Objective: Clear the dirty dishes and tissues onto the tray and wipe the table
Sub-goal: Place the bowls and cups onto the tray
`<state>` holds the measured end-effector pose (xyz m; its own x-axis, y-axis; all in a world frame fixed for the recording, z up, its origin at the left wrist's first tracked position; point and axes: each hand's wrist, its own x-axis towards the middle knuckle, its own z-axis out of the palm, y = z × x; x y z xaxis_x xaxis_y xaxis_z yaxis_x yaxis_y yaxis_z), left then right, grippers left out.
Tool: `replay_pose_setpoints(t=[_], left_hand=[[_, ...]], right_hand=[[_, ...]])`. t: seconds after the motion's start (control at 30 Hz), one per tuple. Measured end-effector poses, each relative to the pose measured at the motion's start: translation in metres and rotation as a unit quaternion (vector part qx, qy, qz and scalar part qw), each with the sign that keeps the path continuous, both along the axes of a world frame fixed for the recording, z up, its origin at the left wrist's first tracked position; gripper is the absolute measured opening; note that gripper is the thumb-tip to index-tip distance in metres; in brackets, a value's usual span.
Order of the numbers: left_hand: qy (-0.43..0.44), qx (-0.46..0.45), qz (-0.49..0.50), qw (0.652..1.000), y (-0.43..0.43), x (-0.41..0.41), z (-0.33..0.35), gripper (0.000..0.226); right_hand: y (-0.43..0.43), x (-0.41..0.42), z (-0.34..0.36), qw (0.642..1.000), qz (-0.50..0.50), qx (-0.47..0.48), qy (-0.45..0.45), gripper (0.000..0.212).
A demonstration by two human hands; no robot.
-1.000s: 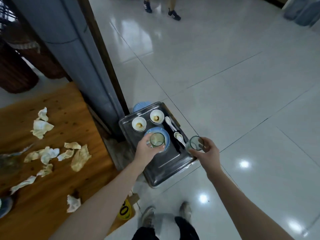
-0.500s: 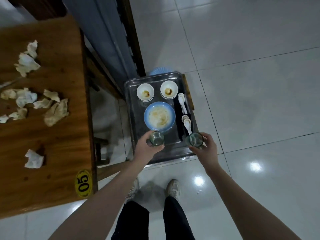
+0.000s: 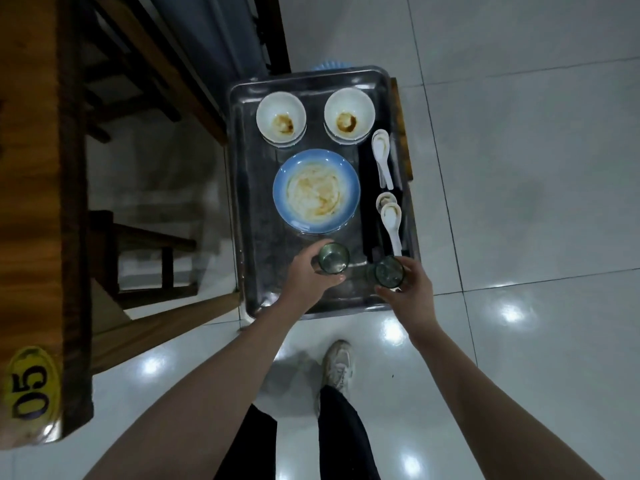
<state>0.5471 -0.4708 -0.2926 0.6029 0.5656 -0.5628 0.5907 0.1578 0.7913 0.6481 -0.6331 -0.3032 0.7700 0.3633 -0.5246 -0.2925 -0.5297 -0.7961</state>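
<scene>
Both grips are closed on drinking glasses: the left grip [image 3: 308, 276] wraps its fingers and thumb round one small greenish glass [image 3: 333, 258], and the right grip [image 3: 412, 292] pinches a second greenish glass [image 3: 389, 271] from its near side. Both glasses are upright over the near end of the metal tray [image 3: 242, 202], the first near its middle and the second by its right rim; whether either base touches the metal cannot be told. Beyond the glasses a blue plate [image 3: 316, 190] smeared with brown sauce lies on the tray. At the tray's far end two white bowls [image 3: 280, 119] [image 3: 349, 116] stand side by side, each with a brown stain inside. White spoons [image 3: 381, 150] [image 3: 391, 220] lie along the right side. To the left runs the edge of the wooden bench [image 3: 34, 168], which bears a yellow number tag [image 3: 29, 386] reading 05. A pale shoe [image 3: 337, 365] stands on the glossy tiled floor [image 3: 519, 168] below the tray.
</scene>
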Motion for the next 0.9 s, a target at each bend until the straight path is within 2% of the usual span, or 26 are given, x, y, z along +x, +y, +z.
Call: replay_pose_setpoints(t=[0.37, 0.57, 0.73, 0.9], left_hand=[[-0.026, -0.018, 0.002, 0.999, -0.001, 0.013, -0.029, 0.061], [-0.022, -0.025, 0.01, 0.999, -0.002, 0.023, -0.031, 0.068], [-0.01, -0.027, 0.03, 0.999, -0.006, 0.029, -0.031, 0.062], [-0.016, -0.07, 0.056, 0.996, -0.011, 0.032, -0.033, 0.069]], right_hand=[[0.023, 0.014, -0.016, 0.997, 0.034, -0.015, -0.072, 0.058], [0.03, 0.038, -0.017, 0.997, 0.044, 0.032, -0.055, 0.058], [0.027, 0.047, -0.017, 0.994, 0.086, 0.029, -0.063, 0.06], [0.022, 0.047, -0.015, 0.991, 0.119, 0.02, -0.064, 0.066]])
